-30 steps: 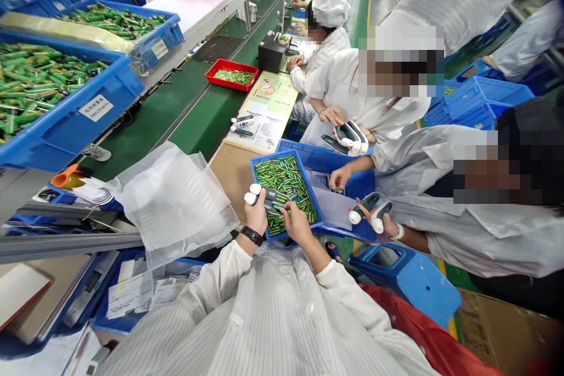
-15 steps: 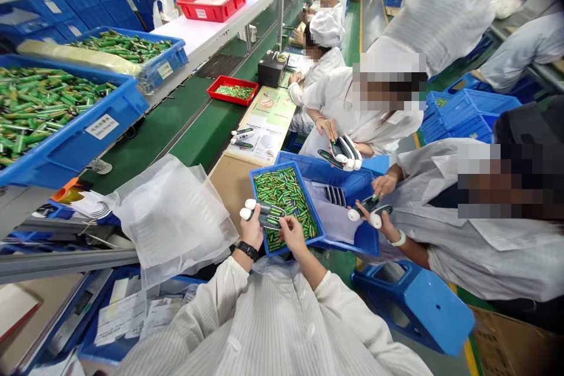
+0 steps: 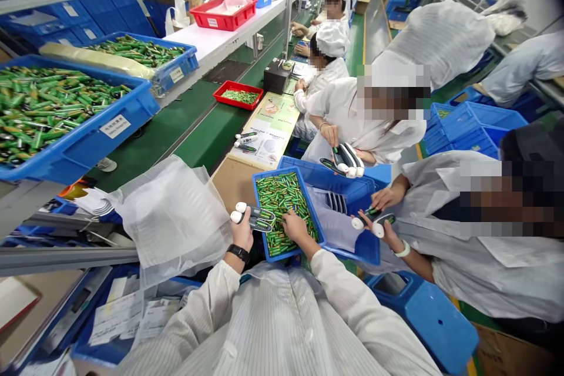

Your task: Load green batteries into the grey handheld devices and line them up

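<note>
My left hand (image 3: 242, 234), with a black watch at the wrist, is wrapped round two white-and-dark handheld devices (image 3: 255, 217) whose open sides show green inside. It is at the left edge of a blue tray (image 3: 321, 224) full of green batteries (image 3: 279, 188). My right hand (image 3: 294, 227) is down on the batteries in the middle of the tray, fingers bent; whether they pinch a battery is too small to tell.
Two co-workers sit to the right, their hands holding similar devices (image 3: 348, 160). A blue bin (image 3: 370, 252) adjoins the tray. Plastic bags (image 3: 176, 217) lie left. Large battery bins (image 3: 132, 123) stand upper left; a blue stool (image 3: 436, 317) is lower right.
My left hand has moved slightly left and down with the devices. My right hand has left the devices and lies over the batteries.
</note>
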The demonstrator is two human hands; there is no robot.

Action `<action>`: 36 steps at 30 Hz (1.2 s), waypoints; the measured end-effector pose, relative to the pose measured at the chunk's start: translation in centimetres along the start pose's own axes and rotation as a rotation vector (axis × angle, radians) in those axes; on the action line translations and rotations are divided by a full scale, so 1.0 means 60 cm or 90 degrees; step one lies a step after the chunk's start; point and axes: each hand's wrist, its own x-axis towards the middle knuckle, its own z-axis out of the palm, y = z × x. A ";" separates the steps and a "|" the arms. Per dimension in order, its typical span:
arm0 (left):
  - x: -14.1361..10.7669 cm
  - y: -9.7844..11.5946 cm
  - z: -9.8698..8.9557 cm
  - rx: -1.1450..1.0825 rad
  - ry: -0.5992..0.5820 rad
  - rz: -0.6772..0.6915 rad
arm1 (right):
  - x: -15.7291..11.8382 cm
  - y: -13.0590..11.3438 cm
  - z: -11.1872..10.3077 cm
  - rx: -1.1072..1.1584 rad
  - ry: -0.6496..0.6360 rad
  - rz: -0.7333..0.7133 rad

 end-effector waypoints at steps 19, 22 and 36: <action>-0.051 0.007 0.044 -0.018 -0.048 -0.083 | -0.102 -0.086 -0.046 0.294 0.223 -0.243; -0.056 0.005 0.048 -0.022 -0.039 -0.097 | -0.092 -0.085 -0.046 0.248 0.231 -0.278; -0.044 -0.006 0.035 0.016 -0.014 -0.213 | -0.088 -0.052 -0.025 0.080 0.136 -0.365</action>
